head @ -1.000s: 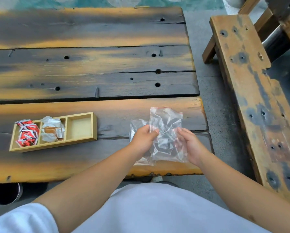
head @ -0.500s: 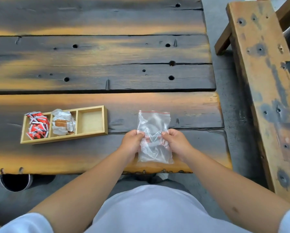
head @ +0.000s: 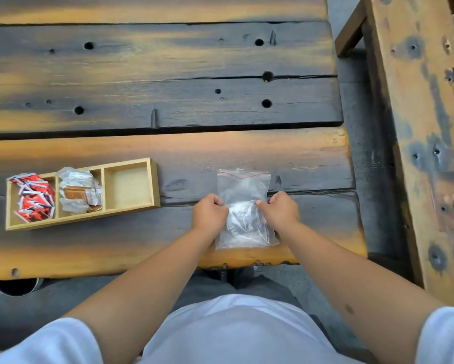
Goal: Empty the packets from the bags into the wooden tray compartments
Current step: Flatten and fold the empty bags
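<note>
A clear plastic zip bag (head: 243, 187) with a red seal line lies flat on the dark wooden table, near its front edge. My left hand (head: 210, 212) pinches its left side and my right hand (head: 281, 210) pinches its right side. The bag looks crumpled; I cannot tell whether anything is inside. To the left lies the wooden tray (head: 84, 219) with three compartments: red and white packets (head: 34, 198) fill the left one, clear and brown packets (head: 80, 193) the middle one, and the right compartment (head: 127, 185) holds nothing.
The table (head: 168, 101) is made of dark and orange planks with holes. A wooden bench (head: 417, 127) runs along the right, across a grey floor gap. A dark round container (head: 13, 286) sits below the table's front left edge.
Both hands have lowered the bag from the air onto the table and flattened it there. The camera has tilted down and moved closer.
</note>
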`<state>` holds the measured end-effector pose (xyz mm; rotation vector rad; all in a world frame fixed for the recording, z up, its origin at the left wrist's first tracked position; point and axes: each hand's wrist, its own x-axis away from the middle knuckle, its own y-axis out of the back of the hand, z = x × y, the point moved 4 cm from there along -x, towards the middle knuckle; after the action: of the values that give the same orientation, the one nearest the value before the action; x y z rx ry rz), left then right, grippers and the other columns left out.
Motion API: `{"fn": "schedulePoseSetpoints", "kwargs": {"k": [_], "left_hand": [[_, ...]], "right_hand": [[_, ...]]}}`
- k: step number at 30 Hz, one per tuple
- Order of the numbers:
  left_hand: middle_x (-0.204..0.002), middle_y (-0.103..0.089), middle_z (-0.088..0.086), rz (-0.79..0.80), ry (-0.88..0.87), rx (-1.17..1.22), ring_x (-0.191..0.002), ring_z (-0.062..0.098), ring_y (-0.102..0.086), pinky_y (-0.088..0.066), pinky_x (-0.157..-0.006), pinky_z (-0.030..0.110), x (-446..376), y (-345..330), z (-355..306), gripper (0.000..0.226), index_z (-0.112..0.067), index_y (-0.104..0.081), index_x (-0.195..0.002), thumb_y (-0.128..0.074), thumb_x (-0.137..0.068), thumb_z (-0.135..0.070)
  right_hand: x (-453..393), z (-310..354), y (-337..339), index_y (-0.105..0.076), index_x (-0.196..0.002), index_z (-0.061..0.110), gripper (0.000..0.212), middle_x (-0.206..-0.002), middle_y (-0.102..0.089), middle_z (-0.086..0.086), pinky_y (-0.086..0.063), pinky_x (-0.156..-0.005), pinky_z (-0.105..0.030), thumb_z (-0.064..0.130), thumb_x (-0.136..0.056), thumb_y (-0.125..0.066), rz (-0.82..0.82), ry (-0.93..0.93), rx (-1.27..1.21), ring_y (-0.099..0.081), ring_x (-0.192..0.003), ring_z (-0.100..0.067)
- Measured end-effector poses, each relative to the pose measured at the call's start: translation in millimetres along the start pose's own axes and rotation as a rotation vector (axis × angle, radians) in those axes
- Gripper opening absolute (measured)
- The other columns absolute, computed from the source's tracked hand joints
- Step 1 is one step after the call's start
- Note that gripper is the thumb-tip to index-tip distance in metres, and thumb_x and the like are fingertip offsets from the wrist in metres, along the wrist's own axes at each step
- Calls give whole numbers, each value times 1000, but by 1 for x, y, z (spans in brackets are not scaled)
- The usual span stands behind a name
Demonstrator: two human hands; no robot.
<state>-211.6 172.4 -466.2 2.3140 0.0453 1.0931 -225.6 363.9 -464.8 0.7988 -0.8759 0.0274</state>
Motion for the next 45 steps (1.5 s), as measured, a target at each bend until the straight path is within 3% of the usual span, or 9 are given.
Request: {"fn": "schedulePoseSetpoints", "kwargs": {"k": [7, 10, 14, 16, 20, 27, 33, 38, 45], "left_hand": [[-121, -50, 2, -164, -92, -168, -112, 24, -50, -47, -94, 37, -2, 1, 0, 48, -19, -50, -124, -72, -82, -24], [-114, -55, 1, -103, -107, -66, -108, 21, -54, -47, -87, 30, -1, 0, 0, 55, -14, -46, -135, -71, -87, -23], [-82, -56, -2, 29, -88, 40, -77, 14, -55, -38, -61, 21, -2, -2, -1, 23, -15, -56, -111, -65, -92, -23], [-75, -51, -5, 55, -82, 68, -71, 15, -52, -38, -59, 24, -1, -3, -3, 9, -18, -57, -92, -65, -91, -21], [-78, -56, 1, 85, -74, 200, -72, 17, -53, -43, -63, 28, 8, 4, -7, 19, -17, -52, -77, -65, -91, -18], [-77, -62, 10, 236, -148, 316, -71, 25, -59, -46, -68, 38, 31, 49, -29, 21, -19, -52, -75, -66, -91, -20], [-88, -70, 6, 398, -229, 428, -75, 15, -67, -53, -58, 23, 73, 83, -58, 3, -15, -62, -95, -60, -97, -16], [-54, -61, -8, 345, -295, 529, -43, 0, -55, -47, -44, 16, 98, 105, -68, 14, -11, -57, -86, -54, -97, -4], [-53, -53, -2, 303, -390, 479, -42, 6, -45, -41, -43, 18, 107, 131, -60, 11, -13, -60, -86, -59, -96, -8]], "right_hand": [[10, -7, -10, -49, -97, 23, 35, -90, -62, 1, -49, -64, -34, 49, -83, -67, -39, -36, 68, -63, -82, -25], [11, -7, -13, -55, -92, 23, 30, -90, -65, 2, -47, -62, -31, 49, -83, -68, -62, -57, 29, -64, -81, -25], [6, -7, -12, -60, -87, 22, 28, -83, -67, 1, -54, -64, -34, 46, -80, -72, -64, -50, -60, -65, -75, -22], [4, -5, -13, -59, -78, 20, 24, -77, -67, 2, -55, -67, -36, 40, -81, -73, -33, -22, -108, -64, -71, -20], [8, -3, -13, -56, -67, 17, 24, -70, -63, -2, -52, -70, -38, 28, -84, -71, 82, 47, -238, -58, -68, -21], [37, 16, 23, -56, -76, 18, 19, -78, -57, -14, -40, -65, -40, 28, -85, -69, 336, 146, -500, -51, -70, -26], [77, 50, 75, -57, -79, 14, 15, -64, -59, 6, -43, -62, -28, 13, -93, -64, 253, 388, -635, -52, -59, -12], [107, 67, 86, -63, -96, 11, 5, -85, -72, -5, -54, -72, -34, 8, -92, -64, 385, 466, -661, -67, -78, -20], [129, 67, 81, -56, -79, 14, 19, -65, -61, -4, -40, -49, -23, 4, -95, -58, 398, 463, -635, -53, -54, -14]]}}
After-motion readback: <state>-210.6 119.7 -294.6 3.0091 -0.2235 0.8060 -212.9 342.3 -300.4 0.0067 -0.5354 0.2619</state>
